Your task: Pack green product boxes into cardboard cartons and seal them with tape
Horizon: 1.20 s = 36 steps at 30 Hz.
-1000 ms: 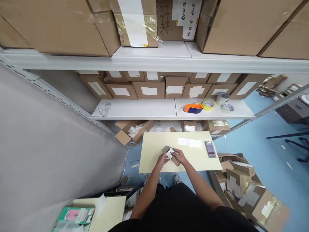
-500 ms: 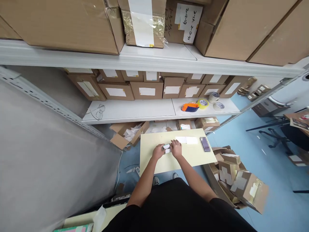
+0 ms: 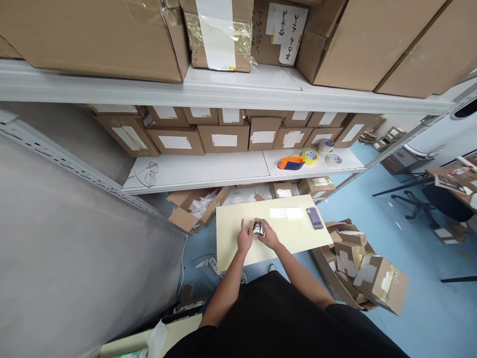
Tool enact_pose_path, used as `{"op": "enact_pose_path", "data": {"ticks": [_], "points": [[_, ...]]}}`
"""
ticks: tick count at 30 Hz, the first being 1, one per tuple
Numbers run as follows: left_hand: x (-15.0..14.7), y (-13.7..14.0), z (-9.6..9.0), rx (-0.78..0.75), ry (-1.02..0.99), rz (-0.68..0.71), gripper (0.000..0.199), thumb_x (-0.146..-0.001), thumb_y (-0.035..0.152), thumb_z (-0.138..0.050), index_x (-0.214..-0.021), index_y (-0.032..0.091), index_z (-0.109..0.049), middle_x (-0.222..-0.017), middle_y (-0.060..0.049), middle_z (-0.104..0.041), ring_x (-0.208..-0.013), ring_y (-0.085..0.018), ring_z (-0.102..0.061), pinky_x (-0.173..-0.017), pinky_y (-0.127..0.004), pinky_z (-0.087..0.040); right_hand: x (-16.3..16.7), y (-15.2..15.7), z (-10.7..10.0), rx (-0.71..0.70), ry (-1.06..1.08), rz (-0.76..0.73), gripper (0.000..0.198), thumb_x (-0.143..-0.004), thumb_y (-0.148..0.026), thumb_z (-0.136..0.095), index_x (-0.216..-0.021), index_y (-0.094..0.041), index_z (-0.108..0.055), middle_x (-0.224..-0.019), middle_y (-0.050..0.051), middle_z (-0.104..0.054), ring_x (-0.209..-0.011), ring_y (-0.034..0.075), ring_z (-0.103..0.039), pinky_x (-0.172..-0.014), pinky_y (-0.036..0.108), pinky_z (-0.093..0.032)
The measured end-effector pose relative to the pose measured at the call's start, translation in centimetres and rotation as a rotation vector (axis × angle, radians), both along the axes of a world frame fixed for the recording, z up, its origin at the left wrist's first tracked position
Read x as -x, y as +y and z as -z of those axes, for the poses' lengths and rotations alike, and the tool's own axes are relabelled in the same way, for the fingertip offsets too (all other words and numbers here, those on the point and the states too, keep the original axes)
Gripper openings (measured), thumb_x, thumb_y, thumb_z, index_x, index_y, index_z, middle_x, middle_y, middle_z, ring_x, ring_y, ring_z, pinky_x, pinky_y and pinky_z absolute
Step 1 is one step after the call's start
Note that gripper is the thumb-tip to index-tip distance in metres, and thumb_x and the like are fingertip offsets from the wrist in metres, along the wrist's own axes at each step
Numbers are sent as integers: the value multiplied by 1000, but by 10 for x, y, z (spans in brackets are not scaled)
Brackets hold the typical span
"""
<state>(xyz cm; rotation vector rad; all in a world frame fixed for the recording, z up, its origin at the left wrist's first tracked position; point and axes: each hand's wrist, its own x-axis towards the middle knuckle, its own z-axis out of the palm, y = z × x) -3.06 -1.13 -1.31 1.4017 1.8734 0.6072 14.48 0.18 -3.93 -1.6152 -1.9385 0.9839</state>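
Above the pale yellow board (image 3: 231, 223), a small box (image 3: 258, 229) sits between my two hands. Its upper side looks open, showing a dark, shiny inside; what lies in there is too small to make out. My right hand (image 3: 270, 235) is closed around the box's right side. On the left, the thumb of my left hand (image 3: 244, 238) presses the box while its index finger points straight up. White paper labels (image 3: 286, 213) lie flat on the board beyond my right hand, and a dark, pixelated object (image 3: 315, 218) lies near its right edge.
Behind the board stands a shelf (image 3: 208, 169) with labelled cartons (image 3: 223, 138), tape rolls (image 3: 309, 157) and an orange-and-blue tape dispenser (image 3: 291, 163). An open carton (image 3: 199, 204) sits at the back left. A large bin of cardboard boxes (image 3: 380, 281) stands right of the board.
The small box showed white faces before; now its dark inside shows. My left index finger has lifted and straightened. The view has shifted slightly.
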Motion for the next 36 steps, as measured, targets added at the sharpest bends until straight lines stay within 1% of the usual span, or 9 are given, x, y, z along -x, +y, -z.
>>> {"op": "enact_pose_path", "data": {"ticks": [2,4,7,10,16,20,26,32,36], "points": [[4,2,4,-96,-57,-21,75,-98,23,-51,-167,20,-22,-137,-13,-68,-127,-24,-65,-102,-34,-51,-3,5,4,18,26,-39,96,-68,-13,-72,-158,-24,-41,-164,13,-42,-153,31,-39,-125,52,-37],[9,8,6,-185,-88,76,72,-93,17,-54,-162,25,-36,-159,-11,-49,-143,-24,-51,-113,-35,-46,-6,12,5,13,68,-80,92,-68,-12,-71,-155,-24,-46,-161,13,-47,-152,30,-41,-126,52,-34],[14,20,7,-180,-136,381,79,-81,7,-61,-156,25,-46,-169,-8,-35,-153,-26,-39,-123,-39,-37,-9,22,2,12,136,-102,86,-68,-11,-71,-150,-25,-51,-159,12,-50,-152,30,-41,-126,53,-33],[12,28,10,-94,-149,530,99,-72,5,-69,-163,23,-34,-171,-12,-29,-154,-31,-36,-124,-44,-36,-10,26,-3,-5,191,-76,79,-67,-12,-71,-143,-24,-57,-155,12,-54,-153,30,-39,-126,54,-32],[0,25,17,-102,-136,383,93,-72,5,-76,-156,22,-41,-158,-16,-48,-143,-32,-51,-119,-47,-41,-11,13,-7,83,348,112,43,-76,-31,-69,-117,-26,-61,-133,9,-68,-117,27,-70,-99,48,-58],[-6,18,19,-153,-157,256,86,-68,5,-82,-147,23,-51,-147,-14,-57,-135,-33,-57,-114,-45,-45,-19,7,-8,51,373,221,29,-82,-29,-54,-111,-25,-60,-119,6,-72,-95,22,-73,-86,40,-61],[-25,7,16,-173,-203,162,87,-68,4,-82,-145,29,-52,-144,-9,-60,-132,-29,-59,-111,-45,-48,-26,8,-12,-82,133,137,34,-79,-18,-56,-110,-23,-69,-127,9,-70,-118,25,-66,-99,41,-56],[-47,7,13,-141,-205,214,91,-69,1,-80,-150,30,-49,-152,-10,-55,-138,-29,-55,-116,-48,-44,-34,24,-21,101,-253,71,36,-73,-15,-75,-107,-25,-73,-138,9,-65,-125,30,-64,-100,41,-54],[-48,13,10,-153,-212,263,93,-67,1,-82,-149,28,-50,-153,-11,-54,-138,-28,-55,-118,-46,-43,-33,37,-26,98,-324,38,41,-66,-15,-85,-104,-27,-73,-153,10,-55,-125,32,-64,-98,41,-55]]}}
